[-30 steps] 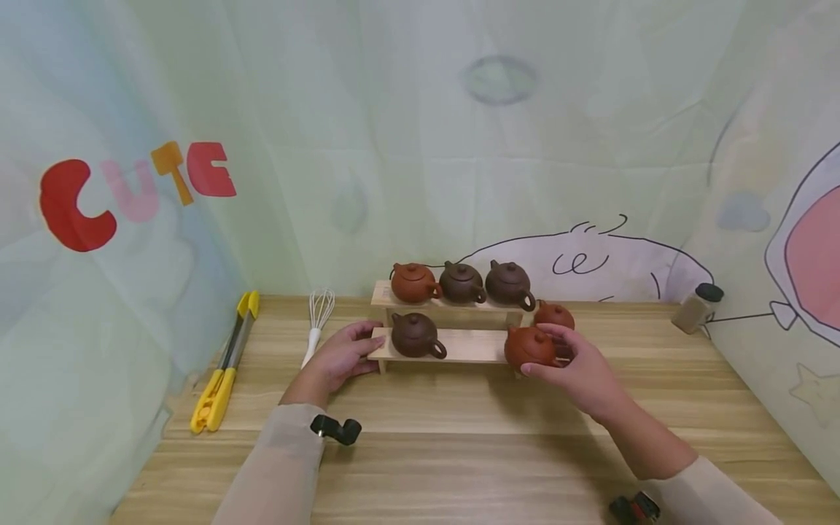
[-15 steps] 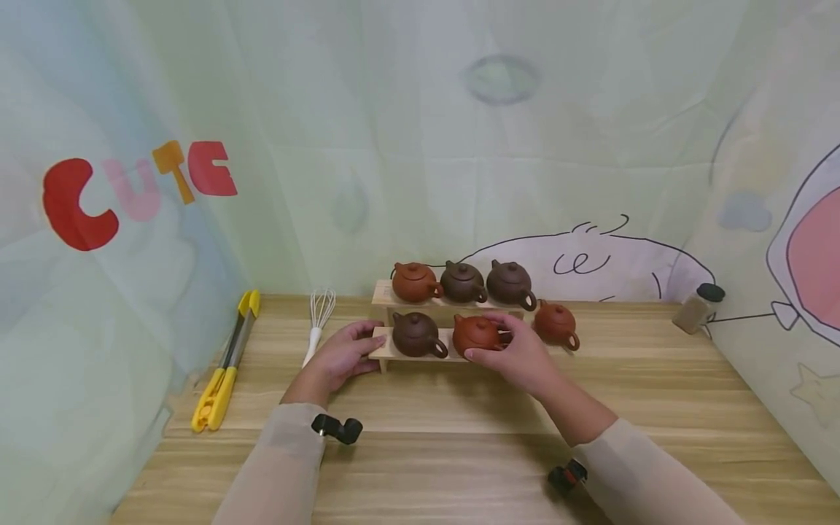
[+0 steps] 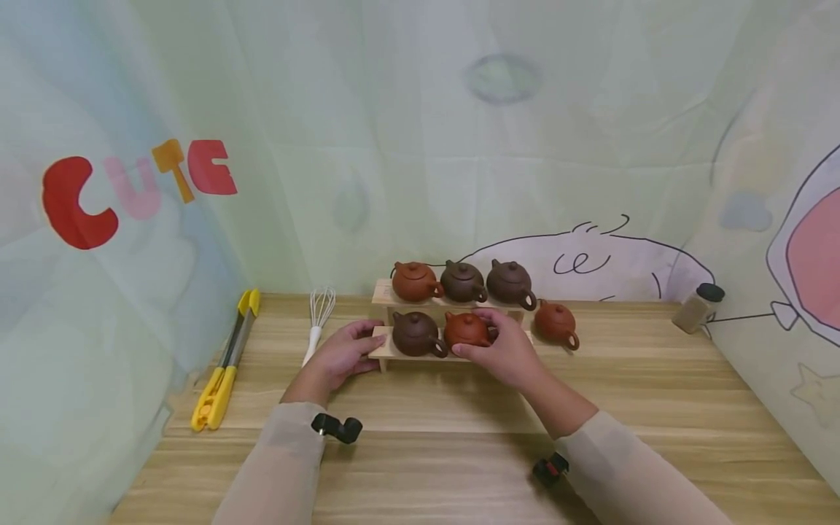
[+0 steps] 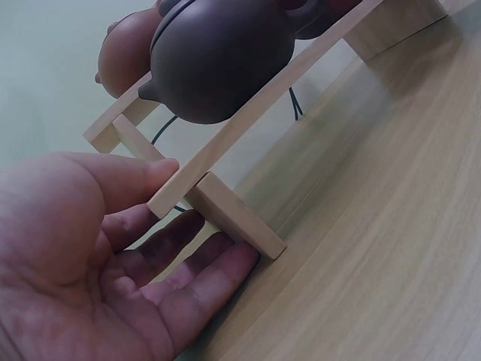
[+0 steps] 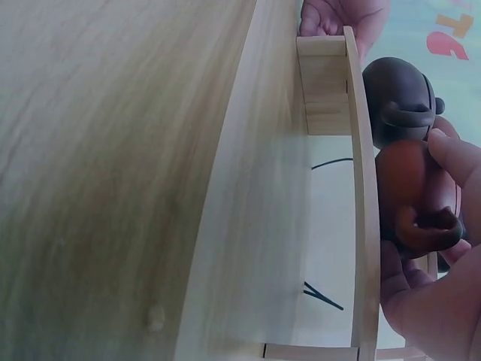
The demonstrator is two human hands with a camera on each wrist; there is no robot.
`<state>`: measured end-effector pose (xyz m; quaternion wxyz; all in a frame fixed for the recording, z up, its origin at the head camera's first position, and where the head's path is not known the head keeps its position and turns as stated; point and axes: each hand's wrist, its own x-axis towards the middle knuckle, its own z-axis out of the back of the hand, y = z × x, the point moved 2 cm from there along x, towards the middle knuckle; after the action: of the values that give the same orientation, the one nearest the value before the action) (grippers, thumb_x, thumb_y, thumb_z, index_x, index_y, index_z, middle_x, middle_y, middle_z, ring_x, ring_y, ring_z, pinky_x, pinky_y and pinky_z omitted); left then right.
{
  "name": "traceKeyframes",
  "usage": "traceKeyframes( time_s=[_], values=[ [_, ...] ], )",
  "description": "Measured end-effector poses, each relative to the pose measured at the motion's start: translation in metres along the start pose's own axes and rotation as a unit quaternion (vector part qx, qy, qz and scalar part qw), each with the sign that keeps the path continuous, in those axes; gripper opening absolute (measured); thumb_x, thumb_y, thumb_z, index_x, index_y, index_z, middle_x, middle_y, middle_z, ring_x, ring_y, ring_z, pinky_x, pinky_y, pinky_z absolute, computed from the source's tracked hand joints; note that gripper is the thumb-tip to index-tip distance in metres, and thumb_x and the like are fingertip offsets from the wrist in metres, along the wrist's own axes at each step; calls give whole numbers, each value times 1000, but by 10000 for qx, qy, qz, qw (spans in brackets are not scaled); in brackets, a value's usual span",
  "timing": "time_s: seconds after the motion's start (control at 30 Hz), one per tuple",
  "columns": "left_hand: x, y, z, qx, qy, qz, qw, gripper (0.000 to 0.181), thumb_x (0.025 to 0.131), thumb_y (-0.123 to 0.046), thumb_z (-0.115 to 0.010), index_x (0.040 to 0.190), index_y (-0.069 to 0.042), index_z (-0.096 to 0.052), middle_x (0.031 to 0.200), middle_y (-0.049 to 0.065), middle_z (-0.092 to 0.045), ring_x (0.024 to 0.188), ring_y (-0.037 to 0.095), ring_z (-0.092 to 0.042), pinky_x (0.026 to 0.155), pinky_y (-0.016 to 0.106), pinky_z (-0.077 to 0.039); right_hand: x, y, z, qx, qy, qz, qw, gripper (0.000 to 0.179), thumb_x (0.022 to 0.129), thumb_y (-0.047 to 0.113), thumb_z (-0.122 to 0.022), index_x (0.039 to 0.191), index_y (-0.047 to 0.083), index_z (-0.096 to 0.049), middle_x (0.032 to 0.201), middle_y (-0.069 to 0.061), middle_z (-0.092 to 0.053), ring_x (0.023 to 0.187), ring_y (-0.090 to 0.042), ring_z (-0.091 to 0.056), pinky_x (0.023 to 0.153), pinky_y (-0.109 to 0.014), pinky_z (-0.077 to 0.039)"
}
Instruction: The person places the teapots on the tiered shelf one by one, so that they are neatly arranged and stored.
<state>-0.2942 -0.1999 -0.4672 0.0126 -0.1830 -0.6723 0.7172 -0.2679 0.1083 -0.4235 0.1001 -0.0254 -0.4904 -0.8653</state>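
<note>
My right hand (image 3: pixel 508 351) grips a reddish-brown teapot (image 3: pixel 467 330) by its body, thumb in front and fingers behind. That teapot sits on the lower step of a two-tier wooden stand (image 3: pixel 420 350), just right of a dark brown teapot (image 3: pixel 415 334). My left hand (image 3: pixel 344 355) holds the left end of the lower step; in the left wrist view the thumb lies on the board (image 4: pixel 218 147) and the fingers curl beneath, by the leg (image 4: pixel 237 216). On the upper step stand a red teapot (image 3: pixel 413 282) and two dark teapots (image 3: pixel 462 282).
Another red teapot (image 3: pixel 555 324) stands on the table right of the stand. At left lie yellow-handled tongs (image 3: pixel 226 361) and a whisk (image 3: pixel 319 317) with a white handle. A black-capped jar (image 3: pixel 699 309) stands at the back right.
My right hand has carried the reddish-brown teapot left, from the lower step's right end to beside the dark teapot. The left hand has stayed on the stand.
</note>
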Motion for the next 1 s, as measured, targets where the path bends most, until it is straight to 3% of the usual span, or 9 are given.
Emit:
traceKeyframes(
  time_s=[0.3, 0.63, 0.87, 1.0],
  values=[
    [1, 1, 0, -107, -7, -20, 9999, 55, 113, -15, -52, 163, -2, -36, 168, 24, -39, 135, 30, -60, 110, 50, -58, -16, -2, 17, -176, 49, -126, 9998, 63, 93, 35, -86, 147, 15, -61, 146, -13, -67, 123, -33, -70, 105, -50, -60],
    [1, 2, -1, -116, -34, 8, 9999, 55, 112, -14, -54, 163, -2, -37, 168, 23, -38, 137, 32, -58, 110, 51, -58, -43, -22, 66, -357, -267, -202, 9988, 51, 103, 35, -74, 143, 7, -60, 139, -19, -66, 128, -33, -65, 106, -52, -59],
    [1, 2, 0, -84, -8, -5, 10000, 56, 112, -15, -54, 163, -2, -36, 167, 24, -39, 134, 28, -60, 111, 51, -57, -49, -49, 101, -755, -424, -495, 9950, 61, 103, 42, -72, 148, 5, -54, 141, -21, -64, 131, -40, -63, 102, -51, -57],
    [2, 2, 0, -108, 39, -60, 9999, 56, 112, -15, -53, 163, 0, -35, 167, 25, -38, 132, 27, -61, 111, 51, -57, -42, -65, 117, -870, -447, -708, 9927, 68, 101, 40, -75, 152, 4, -49, 150, -28, -58, 136, -47, -59, 107, -59, -55]
  ],
)
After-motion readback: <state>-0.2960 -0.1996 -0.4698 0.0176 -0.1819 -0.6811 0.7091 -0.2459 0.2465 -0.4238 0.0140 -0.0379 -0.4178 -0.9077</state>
